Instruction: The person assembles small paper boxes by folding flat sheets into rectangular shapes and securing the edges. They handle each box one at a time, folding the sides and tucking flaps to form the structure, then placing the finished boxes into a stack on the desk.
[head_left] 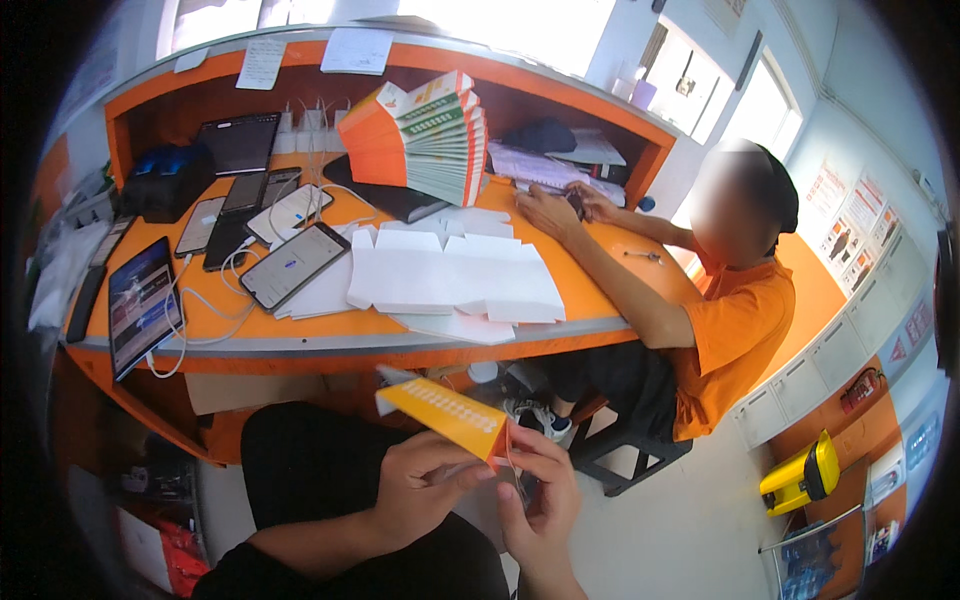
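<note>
Above my lap I hold a small yellow and orange cardboard box, partly folded, with a pale flap sticking out at its left end. My left hand is closed on its lower side, thumb toward the box's right end. My right hand grips the orange right end, with fingers bent around a flap there. On the desk in front lie white unfolded box blanks, flattened in a loose pile. Behind them stands a fanned stack of orange, white and green folded cartons.
Several phones and a tablet with white cables cover the left of the orange desk. At the right a seated person in an orange shirt rests both forearms on the desk. Keys lie beside that person's arm. A yellow bin stands far right.
</note>
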